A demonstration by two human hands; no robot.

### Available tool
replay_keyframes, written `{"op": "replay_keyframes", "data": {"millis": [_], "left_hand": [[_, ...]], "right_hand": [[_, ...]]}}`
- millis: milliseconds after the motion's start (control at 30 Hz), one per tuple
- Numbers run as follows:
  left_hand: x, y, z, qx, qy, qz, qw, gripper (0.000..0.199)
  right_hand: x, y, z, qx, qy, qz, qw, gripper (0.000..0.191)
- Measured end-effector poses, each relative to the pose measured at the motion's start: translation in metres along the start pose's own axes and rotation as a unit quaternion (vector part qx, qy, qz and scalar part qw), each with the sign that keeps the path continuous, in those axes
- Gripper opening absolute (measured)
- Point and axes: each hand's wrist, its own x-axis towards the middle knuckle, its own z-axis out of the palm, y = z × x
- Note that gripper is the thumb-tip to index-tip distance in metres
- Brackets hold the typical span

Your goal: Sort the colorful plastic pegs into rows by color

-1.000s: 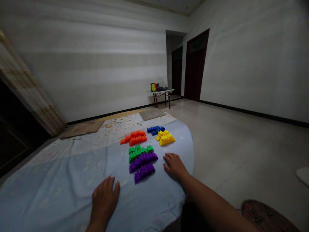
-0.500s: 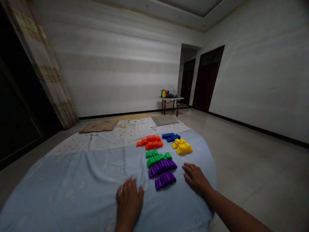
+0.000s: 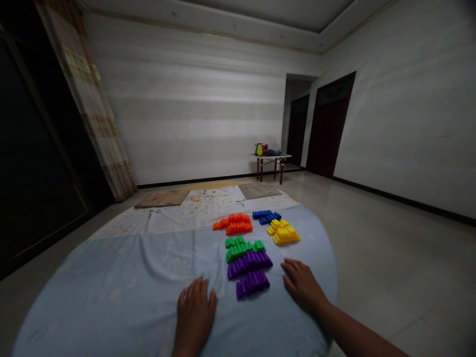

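Note:
My left hand [image 3: 196, 312] lies flat on the blue tablecloth [image 3: 122, 287], fingers stretched out and holding nothing. To the right of it sit two rows of purple ridged plastic pieces [image 3: 253, 283], apart from the hand. My right hand [image 3: 302, 282] rests open on the cloth at the other side of the purple rows, also without anything in it. Green pieces [image 3: 240, 250] adjoin the purple ones on the far side. Farther back are orange pieces [image 3: 238, 225], blue pieces [image 3: 266, 216] and yellow pieces [image 3: 284, 234], grouped by colour. Their exact kind is unclear.
Across the round table's far part lies a white floral cloth [image 3: 208, 203] with a brown mat [image 3: 162, 198] and a grey mat [image 3: 259, 191]. Beyond stands a small table [image 3: 271, 156] bearing a colourful bag [image 3: 261, 149]. A curtain [image 3: 100, 119] hangs at the left.
The view has shifted slightly, so the table and room appear a little lower and mostly farther right. Both hands stay resting on the cloth, and the coloured groups keep their arrangement.

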Motion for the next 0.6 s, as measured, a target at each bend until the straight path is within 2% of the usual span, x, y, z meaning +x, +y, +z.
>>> {"op": "replay_keyframes", "data": {"millis": [367,600], "left_hand": [[0.003,-0.007,0.004,-0.011,-0.045,-0.009,0.999,0.040],[-0.001,-0.017,0.016,-0.028,-0.042,0.000,0.999,0.039]], "right_hand": [[0.002,-0.006,-0.003,0.015,-0.006,0.011,1.000,0.039],[0.001,-0.006,0.001,0.009,0.011,0.014,1.000,0.037]]}}
